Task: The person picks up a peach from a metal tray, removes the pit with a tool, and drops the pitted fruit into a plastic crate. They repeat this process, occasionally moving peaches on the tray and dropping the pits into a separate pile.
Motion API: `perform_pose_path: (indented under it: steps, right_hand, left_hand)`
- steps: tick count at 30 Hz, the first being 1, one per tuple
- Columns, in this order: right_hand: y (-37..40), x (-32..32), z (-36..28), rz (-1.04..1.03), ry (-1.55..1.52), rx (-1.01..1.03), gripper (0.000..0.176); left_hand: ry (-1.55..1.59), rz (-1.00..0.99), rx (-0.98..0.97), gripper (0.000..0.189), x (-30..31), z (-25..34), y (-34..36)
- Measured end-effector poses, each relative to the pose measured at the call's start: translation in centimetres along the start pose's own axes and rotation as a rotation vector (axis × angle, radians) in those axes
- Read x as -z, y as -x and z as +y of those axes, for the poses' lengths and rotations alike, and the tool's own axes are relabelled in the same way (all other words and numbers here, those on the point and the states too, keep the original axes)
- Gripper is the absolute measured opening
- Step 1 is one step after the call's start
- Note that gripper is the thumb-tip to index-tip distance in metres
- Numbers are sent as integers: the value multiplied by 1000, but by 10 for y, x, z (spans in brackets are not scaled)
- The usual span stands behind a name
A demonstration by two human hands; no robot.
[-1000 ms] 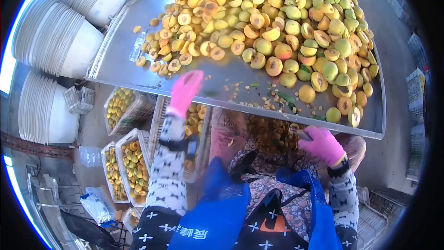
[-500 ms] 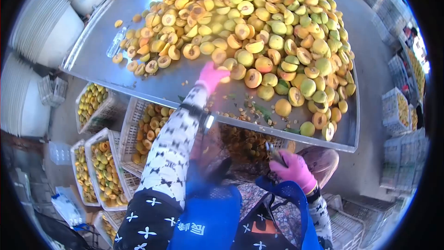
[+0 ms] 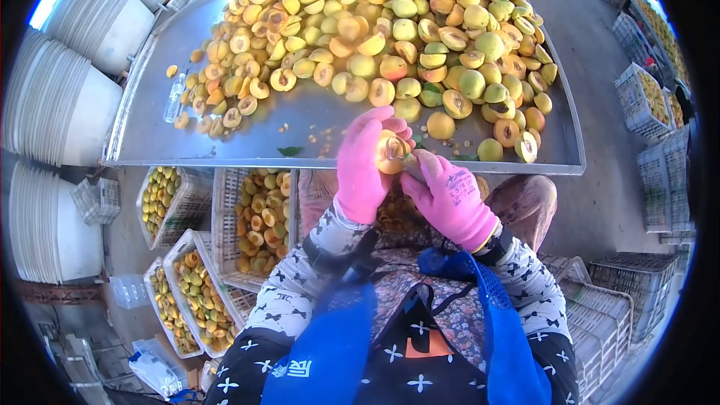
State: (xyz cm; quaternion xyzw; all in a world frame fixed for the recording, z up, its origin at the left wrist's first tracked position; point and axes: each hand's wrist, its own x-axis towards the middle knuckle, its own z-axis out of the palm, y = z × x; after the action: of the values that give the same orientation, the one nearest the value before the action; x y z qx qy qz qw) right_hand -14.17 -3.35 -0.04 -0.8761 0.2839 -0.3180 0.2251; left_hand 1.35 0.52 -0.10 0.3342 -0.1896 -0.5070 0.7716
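In the head view my left hand (image 3: 361, 161), in a pink glove, is wrapped round a halved yellow peach (image 3: 390, 153), its cut face and brown centre turned up. My right hand (image 3: 452, 199), also pink-gloved, grips a small hand tool (image 3: 412, 165) with a metal tip. The tip meets the peach's cut face near its centre; its exact shape is mostly hidden by my fingers. Both hands are together at the front edge of a metal table (image 3: 247, 151). A large heap of peaches (image 3: 360, 37), many halved, lies on the table beyond them.
Crates of peaches (image 3: 264, 217) stand below the table to the left, with more crates (image 3: 199, 296) nearer me. A clear plastic bottle (image 3: 175, 97) lies on the table's left. Stacked white tubs (image 3: 56, 97) stand at far left, and grey crates (image 3: 634, 285) at right.
My left hand has come back from the heap toward me with a halved peach. My right hand has risen from my lap, bringing the tool to the peach. The view has shifted slightly.
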Motion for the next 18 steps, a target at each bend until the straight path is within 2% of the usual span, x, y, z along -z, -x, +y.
perform_pose_path:
  steps: [3, 5, 8, 11, 14, 17, 18]
  right_hand:
    - [3, 7, 1, -52, 80, 29, 33]
    - [5, 8, 4, -115, 141, 74, 28]
    - [11, 0, 6, -163, 37, 64, 27]
    - [17, 1, -7, -216, -264, -62, 25]
    - [21, -5, -10, -176, -307, -12, 25]
    - [19, 0, -11, -277, -439, -84, 23]
    - [21, -2, -8, -290, -373, -62, 22]
  left_hand:
    - [-59, -63, -56, 30, -8, 2, 5]
    - [-153, -15, -20, 28, -14, 3, 7]
    - [-197, 17, -17, 26, -13, 1, 12]
    - [-171, 38, -12, 25, -18, 4, 18]
    - [-175, 112, 42, 27, -24, 10, 23]
    - [-232, 138, 96, 30, -23, 14, 21]
    - [-252, 138, 117, 31, -22, 14, 22]
